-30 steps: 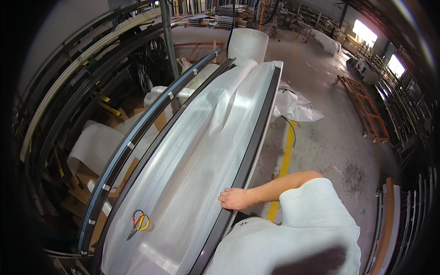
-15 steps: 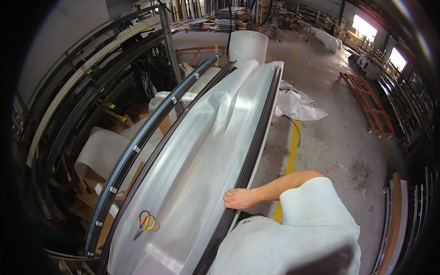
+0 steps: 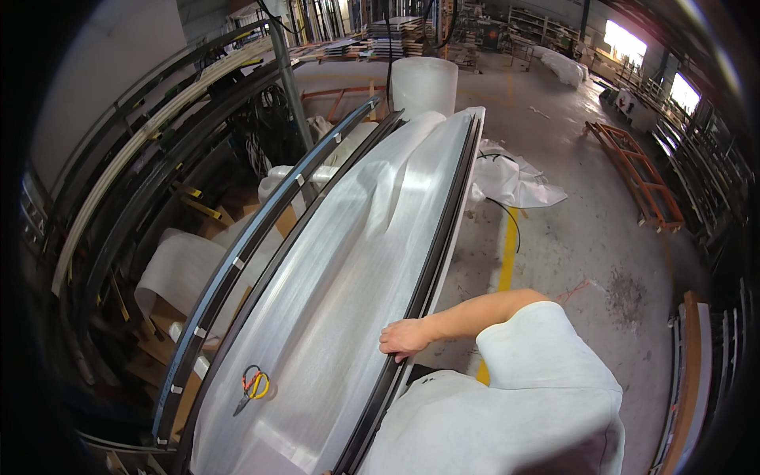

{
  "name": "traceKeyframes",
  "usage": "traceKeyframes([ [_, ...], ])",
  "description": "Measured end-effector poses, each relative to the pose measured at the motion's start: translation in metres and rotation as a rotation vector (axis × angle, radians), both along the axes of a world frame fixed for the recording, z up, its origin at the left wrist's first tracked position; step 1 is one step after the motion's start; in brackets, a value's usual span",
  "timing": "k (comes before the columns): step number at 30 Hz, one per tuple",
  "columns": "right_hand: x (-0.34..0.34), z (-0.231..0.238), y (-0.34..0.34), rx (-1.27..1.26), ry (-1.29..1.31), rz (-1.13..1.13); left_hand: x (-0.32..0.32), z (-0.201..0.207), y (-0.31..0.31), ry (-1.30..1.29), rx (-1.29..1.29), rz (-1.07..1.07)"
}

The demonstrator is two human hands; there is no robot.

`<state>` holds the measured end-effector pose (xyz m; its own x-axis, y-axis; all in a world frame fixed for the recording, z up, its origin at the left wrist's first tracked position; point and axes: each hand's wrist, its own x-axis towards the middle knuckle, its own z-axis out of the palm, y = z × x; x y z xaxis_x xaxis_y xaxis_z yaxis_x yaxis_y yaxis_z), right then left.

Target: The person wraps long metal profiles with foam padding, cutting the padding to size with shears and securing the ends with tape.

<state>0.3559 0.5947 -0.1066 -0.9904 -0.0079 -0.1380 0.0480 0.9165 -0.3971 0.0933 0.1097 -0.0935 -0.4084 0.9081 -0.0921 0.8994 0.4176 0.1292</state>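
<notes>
My right hand [image 3: 404, 339] lies over the right edge of a long bench, its fingers curled round the dark long profiles [image 3: 427, 290] that run along that edge. Milky, see-through plastic sheeting [image 3: 332, 297] covers the bench top, with a raised fold toward the far end. On the sheeting, at the near left, rest scissors [image 3: 253, 385] with one yellow handle and one red-and-black handle. They are apart from my hand. My left hand is not in view.
A large white roll [image 3: 425, 85] stands beyond the bench's far end. Curved-looking racks of long bars [image 3: 134, 150] fill the left side. Crumpled white plastic [image 3: 514, 178] lies on the floor at the right, before an orange metal frame [image 3: 633, 174]. Long boards [image 3: 687, 380] stand at the lower right.
My right hand has shifted slightly left and up in the picture, still at the dark profiles. The whole view has moved a little; the scissors lie as before on the sheeting.
</notes>
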Motion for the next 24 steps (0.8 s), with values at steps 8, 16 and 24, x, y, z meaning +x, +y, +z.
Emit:
traceKeyframes([
  [8, -0.024, 0.003, 0.006, -0.002, -0.206, -0.013, -0.026, -0.006, 0.007, -0.286, 0.012, 0.095],
  [16, -0.042, 0.008, 0.014, -0.102, -0.33, 0.002, -0.038, 0.032, 0.045, -0.445, -0.209, 0.105],
  [24, -0.02, 0.033, -0.003, 0.087, -0.127, 0.052, -0.019, 0.072, 0.055, -0.47, -0.215, 0.178],
])
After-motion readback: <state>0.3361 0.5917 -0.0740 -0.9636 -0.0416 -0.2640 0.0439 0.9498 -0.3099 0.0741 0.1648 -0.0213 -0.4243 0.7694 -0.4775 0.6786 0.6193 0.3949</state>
